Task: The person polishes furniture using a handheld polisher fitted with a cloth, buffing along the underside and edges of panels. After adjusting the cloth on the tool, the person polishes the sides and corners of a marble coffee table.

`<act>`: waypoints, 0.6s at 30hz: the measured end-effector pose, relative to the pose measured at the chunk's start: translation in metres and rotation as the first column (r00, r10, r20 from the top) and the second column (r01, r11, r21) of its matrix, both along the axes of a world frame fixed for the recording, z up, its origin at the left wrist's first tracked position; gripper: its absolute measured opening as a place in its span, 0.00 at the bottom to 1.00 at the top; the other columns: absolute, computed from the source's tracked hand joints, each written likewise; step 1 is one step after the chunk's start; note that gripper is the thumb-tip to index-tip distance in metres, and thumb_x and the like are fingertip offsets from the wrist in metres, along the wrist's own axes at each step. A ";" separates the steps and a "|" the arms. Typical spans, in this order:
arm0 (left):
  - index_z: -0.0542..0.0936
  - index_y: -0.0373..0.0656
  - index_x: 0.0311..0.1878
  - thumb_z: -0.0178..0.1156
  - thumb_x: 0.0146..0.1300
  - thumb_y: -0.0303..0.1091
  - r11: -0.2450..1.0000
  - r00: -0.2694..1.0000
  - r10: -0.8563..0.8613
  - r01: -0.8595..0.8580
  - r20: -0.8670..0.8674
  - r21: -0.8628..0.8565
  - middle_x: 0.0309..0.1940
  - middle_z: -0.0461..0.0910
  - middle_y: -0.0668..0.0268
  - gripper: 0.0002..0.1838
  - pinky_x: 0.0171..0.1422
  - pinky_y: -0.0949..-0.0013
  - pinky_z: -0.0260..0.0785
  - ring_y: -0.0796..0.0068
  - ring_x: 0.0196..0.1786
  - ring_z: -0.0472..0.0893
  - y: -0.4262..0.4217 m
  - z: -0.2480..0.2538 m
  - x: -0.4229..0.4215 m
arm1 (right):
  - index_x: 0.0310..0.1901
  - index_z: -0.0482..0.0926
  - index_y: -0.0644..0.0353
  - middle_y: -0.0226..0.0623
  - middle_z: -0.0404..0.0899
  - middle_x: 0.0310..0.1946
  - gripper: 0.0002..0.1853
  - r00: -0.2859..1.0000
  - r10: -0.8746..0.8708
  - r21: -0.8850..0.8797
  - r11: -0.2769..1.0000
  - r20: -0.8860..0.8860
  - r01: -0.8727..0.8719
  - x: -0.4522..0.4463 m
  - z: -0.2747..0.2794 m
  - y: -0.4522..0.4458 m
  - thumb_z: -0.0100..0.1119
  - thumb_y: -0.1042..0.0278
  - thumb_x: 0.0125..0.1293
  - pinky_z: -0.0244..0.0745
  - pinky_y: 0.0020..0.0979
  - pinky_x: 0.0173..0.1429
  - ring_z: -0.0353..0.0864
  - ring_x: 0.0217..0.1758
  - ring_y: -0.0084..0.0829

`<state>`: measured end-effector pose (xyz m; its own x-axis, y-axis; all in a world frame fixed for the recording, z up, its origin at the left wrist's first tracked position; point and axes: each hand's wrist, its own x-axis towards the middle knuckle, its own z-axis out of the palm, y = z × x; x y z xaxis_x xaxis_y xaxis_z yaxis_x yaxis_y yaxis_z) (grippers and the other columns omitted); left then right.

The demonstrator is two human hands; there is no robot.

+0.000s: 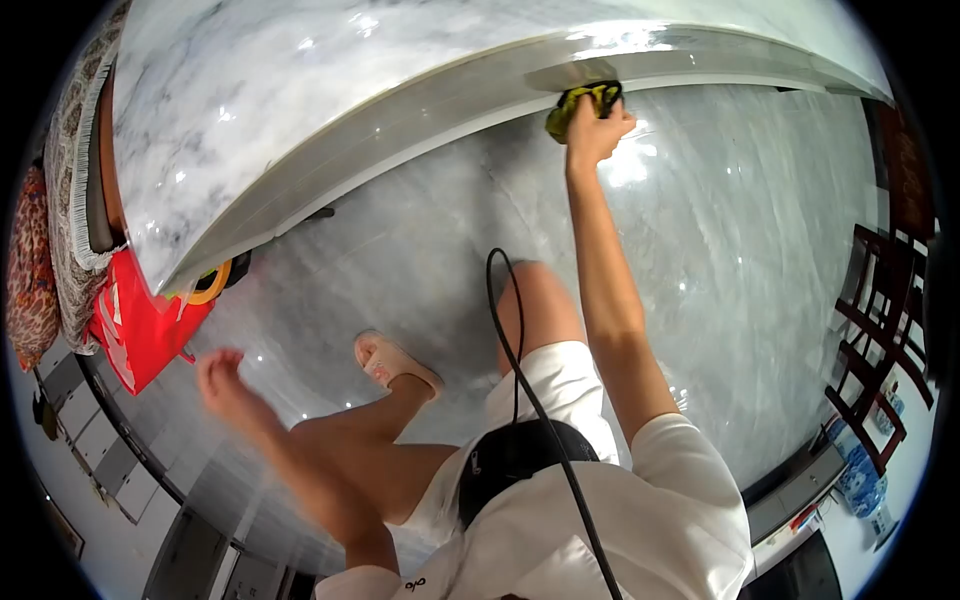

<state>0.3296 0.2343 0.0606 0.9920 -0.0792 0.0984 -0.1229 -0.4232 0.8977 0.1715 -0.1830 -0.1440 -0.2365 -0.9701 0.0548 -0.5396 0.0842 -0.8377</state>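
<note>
My right hand (597,132) grips a crumpled yellow-green and black cloth (570,112) at the lower edge of a glossy grey panel (440,100) below a white marbled surface (250,90). The cloth touches the panel near its base, with part of it hidden by the fingers. My left hand (222,378) hangs over the floor at the left, away from the panel and blurred by motion. Its fingers look curled, but whether they hold anything is not visible.
A red bag (145,325) stands at the left beside a patterned cushion (80,170). Dark wooden chairs (875,340) are at the right. A black cable (540,405) hangs in front of my body. The grey floor (740,270) is shiny.
</note>
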 end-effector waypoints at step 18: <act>0.67 0.38 0.19 0.41 0.50 0.21 0.747 0.771 -0.626 0.551 -0.115 -0.371 0.15 0.63 0.74 0.08 0.22 0.81 0.50 0.88 0.19 0.59 -0.027 -0.048 0.012 | 0.51 0.73 0.53 0.45 0.64 0.39 0.26 0.790 0.590 -0.208 0.762 -0.167 -0.613 0.153 -0.013 0.284 0.63 0.65 0.44 0.71 0.41 0.36 0.73 0.37 0.47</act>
<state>0.3416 0.2070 0.0124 0.7526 -0.6585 0.0065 -0.0425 -0.0388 0.9983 0.3245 0.1012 -0.1569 0.4081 -0.8642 0.2941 -0.4819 -0.4776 -0.7346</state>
